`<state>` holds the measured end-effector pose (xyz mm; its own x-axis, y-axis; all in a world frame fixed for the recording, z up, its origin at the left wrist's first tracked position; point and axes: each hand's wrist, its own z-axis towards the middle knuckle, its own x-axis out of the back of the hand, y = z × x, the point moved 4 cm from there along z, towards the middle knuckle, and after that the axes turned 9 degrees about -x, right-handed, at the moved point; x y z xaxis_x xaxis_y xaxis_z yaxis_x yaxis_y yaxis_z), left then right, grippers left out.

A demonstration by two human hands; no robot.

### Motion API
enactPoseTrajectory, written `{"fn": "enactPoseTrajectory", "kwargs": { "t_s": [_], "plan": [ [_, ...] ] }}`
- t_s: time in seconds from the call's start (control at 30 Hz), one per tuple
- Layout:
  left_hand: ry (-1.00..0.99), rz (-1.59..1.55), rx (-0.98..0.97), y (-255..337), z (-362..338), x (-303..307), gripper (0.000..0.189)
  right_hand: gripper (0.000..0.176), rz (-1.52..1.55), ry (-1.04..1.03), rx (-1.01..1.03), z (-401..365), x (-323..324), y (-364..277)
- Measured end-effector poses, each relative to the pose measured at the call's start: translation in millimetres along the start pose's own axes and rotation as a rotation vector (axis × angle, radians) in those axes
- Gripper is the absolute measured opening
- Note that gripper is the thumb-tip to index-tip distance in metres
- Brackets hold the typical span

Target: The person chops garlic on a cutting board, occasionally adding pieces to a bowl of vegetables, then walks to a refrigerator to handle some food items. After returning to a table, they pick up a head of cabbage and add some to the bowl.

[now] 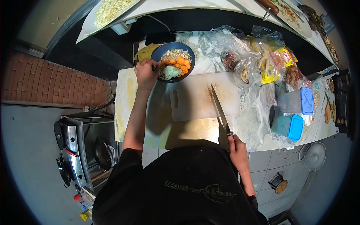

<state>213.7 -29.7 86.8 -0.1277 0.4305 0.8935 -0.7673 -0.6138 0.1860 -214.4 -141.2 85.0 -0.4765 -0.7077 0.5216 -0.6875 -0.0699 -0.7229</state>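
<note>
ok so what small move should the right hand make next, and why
Probably gather the fine brown bits on the white rectangular cutting board with the long metal knife. The right hand grips it, its blade reaches over the board close to the bits, and the left hand is away at the round dark plate.

Ok so clearest one is "Racik", white letters on red patch of yellow packet [287, 56], up among plastic bags [245, 56] on right side of counter [258, 127]. Smaller print around it, too tiny to make out. Second yellow packet [269, 78] just below has red marks, can't read those either. Black shirt [180, 161] has faint lettering beside round crosshair logo [218, 193], but it's upside down and too dim to read, tbh.
</note>
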Motion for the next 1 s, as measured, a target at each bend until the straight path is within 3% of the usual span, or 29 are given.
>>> {"fn": "enactPoseTrajectory", "kwargs": {
  "t_s": [0.23,0.3,0.4,0.73,0.8,0.83,0.93,1.0],
  "plan": [
    [-0.131,-0.218,-0.014,-15,45,-36,0.01,0.038,-0.016,-0.038,-0.039,4,5,-3],
    [-0.331,-0.299,-0.105,-13,49,-51,0.011,0.039,-0.01,-0.034,-0.04,5,5,-2],
    [-0.422,-0.232,-0.069,-10,48,-60,0.011,0.039,-0.001,-0.031,-0.057,7,4,1],
    [-0.317,-0.261,-0.097,-14,49,-42,0.011,0.038,0.0,-0.043,-0.07,7,3,-2],
    [-0.422,0.022,-0.086,-11,48,-28,0.014,0.038,-0.002,-0.04,-0.064,8,2,0],
    [-0.421,0.02,-0.084,-14,47,-31,0.014,0.038,-0.005,-0.038,-0.055,9,2,0],
    [-0.29,-0.058,-0.154,-19,51,-36,0.014,0.037,-0.019,-0.052,-0.051,9,1,0],
    [-0.184,-0.286,-0.168,-11,61,-41,0.017,0.037,-0.024,-0.06,-0.055,9,0,-1]
  ]
}}
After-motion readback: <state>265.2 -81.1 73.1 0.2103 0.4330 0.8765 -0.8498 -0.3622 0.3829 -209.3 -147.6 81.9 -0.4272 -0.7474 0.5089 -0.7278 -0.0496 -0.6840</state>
